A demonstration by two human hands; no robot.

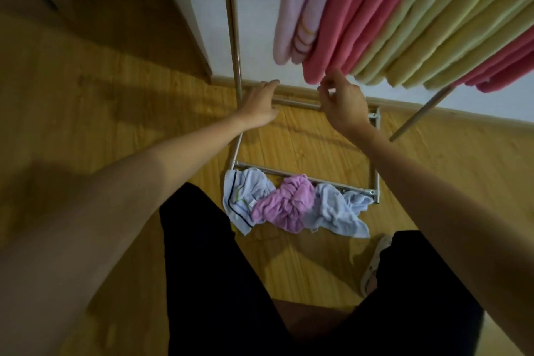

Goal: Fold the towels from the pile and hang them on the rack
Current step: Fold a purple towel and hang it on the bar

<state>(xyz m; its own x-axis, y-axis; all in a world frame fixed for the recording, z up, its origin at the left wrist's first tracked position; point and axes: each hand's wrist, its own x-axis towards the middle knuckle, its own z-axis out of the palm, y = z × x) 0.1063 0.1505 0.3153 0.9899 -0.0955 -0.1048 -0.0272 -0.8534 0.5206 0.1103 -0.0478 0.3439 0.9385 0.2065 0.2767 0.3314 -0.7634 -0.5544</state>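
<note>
Folded towels hang side by side from the rack above: pale pink towels (297, 9), coral pink towels (352, 14), yellow-green towels (450, 29) and more coral ones at the far right. My right hand (341, 101) reaches up under the hem of the coral pink towels, fingertips touching it, fingers loosely bent. My left hand (260, 104) is stretched forward with straight fingers, holding nothing, near the rack's upright pole (231, 23). On the floor lies the pile: a white-blue towel (245, 196), a crumpled purple towel (286, 205) and a light blue towel (338, 211).
The rack's metal base frame (300, 105) lies on the wooden floor, the pile against its near bar. A slanted rack pole (419, 115) stands at the right. White wall and skirting lie behind. My legs in black trousers and a sandal (375, 263) are below.
</note>
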